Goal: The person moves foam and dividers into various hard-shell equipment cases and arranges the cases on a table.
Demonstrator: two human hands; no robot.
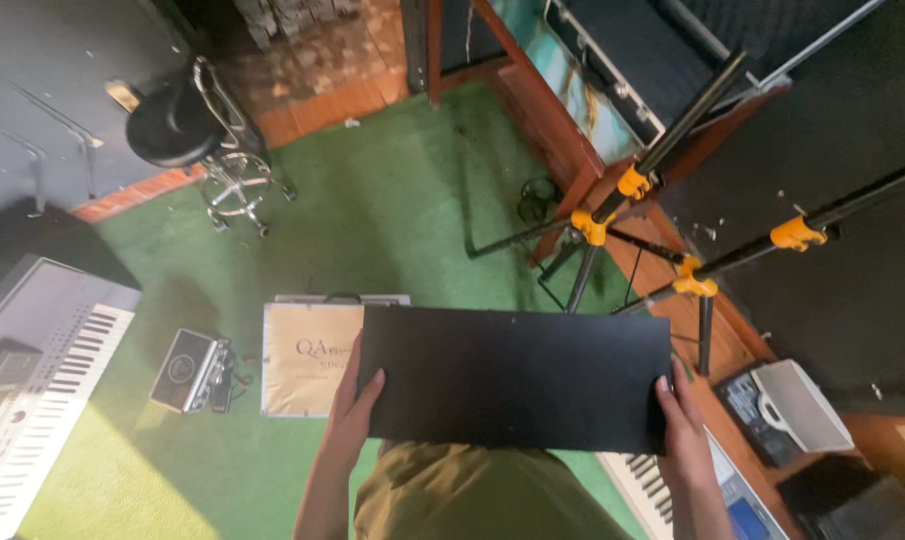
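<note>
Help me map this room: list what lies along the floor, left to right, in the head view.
Keyboard → small silver case → tan bag → black panel held in both hands → white box.

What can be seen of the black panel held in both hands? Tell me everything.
The black panel is a flat, thin, wide rectangle with a matte, slightly dusty surface and straight edges; it looks like rigid board or plastic, though the material is uncertain. It is held roughly level in front of the person, over the green floor, long side across the view. The left hand has its grip on the left edge, the right hand on the right edge. It hides part of the tan paper bag lying below.
</note>
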